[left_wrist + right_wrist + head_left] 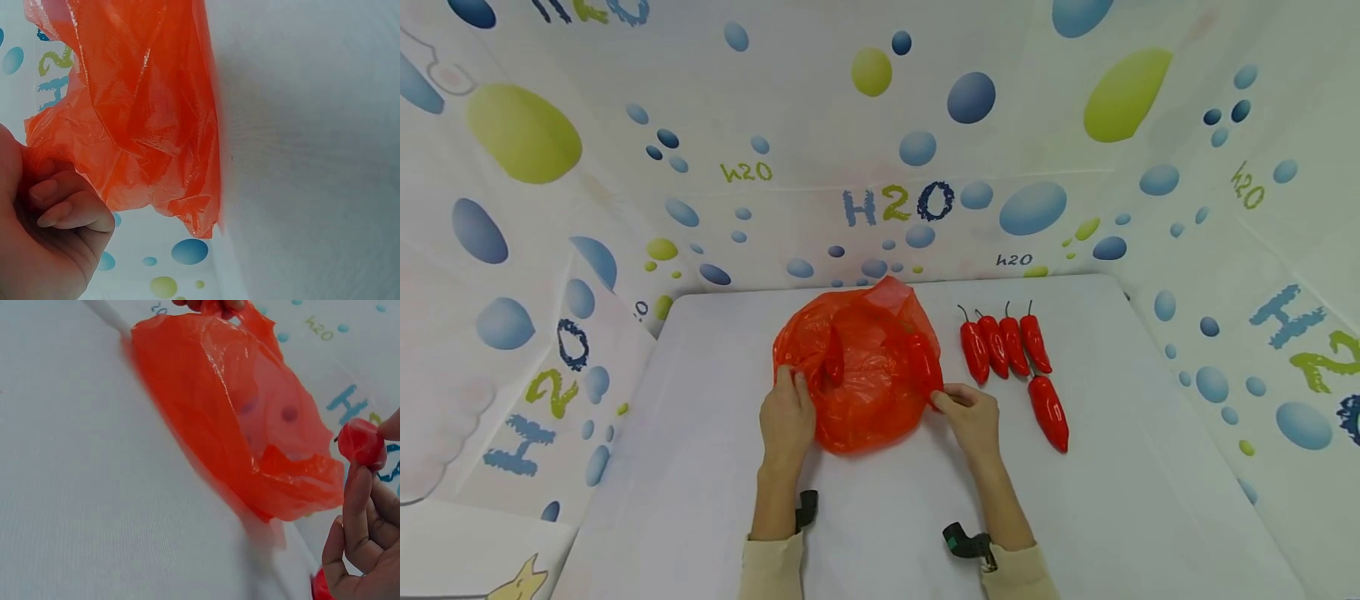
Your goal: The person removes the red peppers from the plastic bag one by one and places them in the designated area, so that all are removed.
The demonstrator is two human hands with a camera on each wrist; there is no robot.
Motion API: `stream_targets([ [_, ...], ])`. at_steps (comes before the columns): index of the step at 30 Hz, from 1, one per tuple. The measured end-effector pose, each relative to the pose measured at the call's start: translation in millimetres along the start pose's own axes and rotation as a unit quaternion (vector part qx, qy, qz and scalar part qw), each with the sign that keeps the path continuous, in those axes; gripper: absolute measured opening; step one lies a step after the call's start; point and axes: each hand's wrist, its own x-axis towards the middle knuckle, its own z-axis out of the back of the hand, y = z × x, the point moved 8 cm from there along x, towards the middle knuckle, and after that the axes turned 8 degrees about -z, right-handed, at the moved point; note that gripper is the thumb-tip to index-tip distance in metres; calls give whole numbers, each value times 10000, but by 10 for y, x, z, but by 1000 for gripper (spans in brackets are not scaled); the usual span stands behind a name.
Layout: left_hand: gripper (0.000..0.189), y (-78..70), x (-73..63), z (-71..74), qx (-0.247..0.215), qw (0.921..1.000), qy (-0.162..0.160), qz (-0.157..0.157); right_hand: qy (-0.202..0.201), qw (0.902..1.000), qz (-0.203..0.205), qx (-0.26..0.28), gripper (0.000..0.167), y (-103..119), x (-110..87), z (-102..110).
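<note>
The right hand (pixel 970 417) pinches a glossy red pepper (pixel 925 362) near its lower tip, between the thumb and fingertips. The pepper lies just beyond those fingertips, on the side away from the person, its stem end pointing away and slightly to the left. Seen from the head, it overlaps the right side of a thin, orange-red plastic bag (pixel 865 408); the right wrist view shows it raised off the table beside the bag.

The left hand (pixel 787 421) grips the bag's near-left edge, its fingers curled in and the plastic gathered between them. The bag spreads between the two hands, crumpled and partly see-through, resting on a white table (pixel 700 500). A darker, elongated shape shows in its left part; whether that is a fold or a pepper cannot be told.

To the right of the bag, beyond the right hand, four red peppers (pixel 1003 343) lie side by side with their stems pointing away from the person. A fifth red pepper (pixel 1049 414) lies nearer the person, at the right end of that row, slanting down and to the right.

Each forearm has a cream sleeve (pixel 772 567) and a small black device (pixel 966 542) at the wrist. Behind the table hangs a white backdrop (pixel 812 108) printed with blue and green spots and "H2O".
</note>
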Motion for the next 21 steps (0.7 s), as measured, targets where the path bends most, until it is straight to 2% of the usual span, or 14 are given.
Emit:
stream_targets([
  [11, 22, 28, 1, -29, 41, 10000, 39, -8, -120, 9998, -161, -50, 26, -67, -30, 228],
  [21, 21, 56, 5, -51, 84, 9998, 99, 137, -683, 9960, -322, -468, 29, -190, -38, 520],
])
